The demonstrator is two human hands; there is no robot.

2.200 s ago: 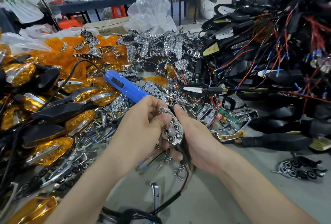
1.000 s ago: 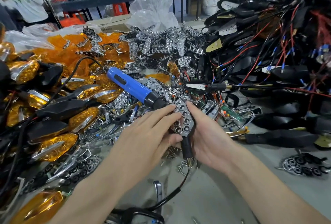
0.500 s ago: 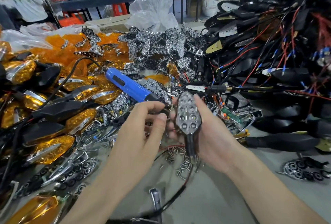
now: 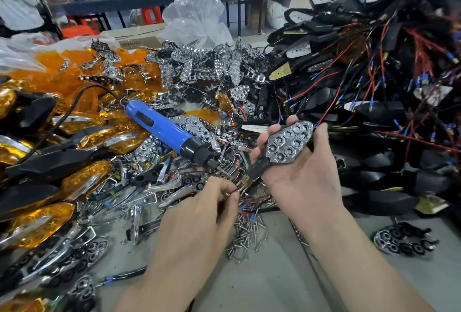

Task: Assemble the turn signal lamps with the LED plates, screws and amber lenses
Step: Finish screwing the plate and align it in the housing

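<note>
Holding: the right hand (image 4: 301,182) has its grip clamped round one lamp (image 4: 258,168), raised above the desk (image 4: 262,284) with the stalk pointing down and left.
Lamp in hand: a chrome LED plate (image 4: 289,144) sits face up in the black housing. No amber lens is on it. Whether any screw is in is too small to tell.
Left hand (image 4: 197,217): low at the loose screws (image 4: 247,234), thumb and forefinger drawn together. Whether this grip has a screw or a wire in it, I cannot tell.
Screwdriver (image 4: 164,129): blue, lying unheld on the heap, just left of the lamp.
Done: a stack of finished lamps (image 4: 84,179) with lenses fitted lies at the left.
Left for this lamp: probably fixing the plate with screws, then fitting a lens.
Left overall: plenty, judging by the big heap of bare housings (image 4: 374,112) with red wires at the right, the spare plates (image 4: 199,69) and the loose lenses (image 4: 62,74) behind.
</note>
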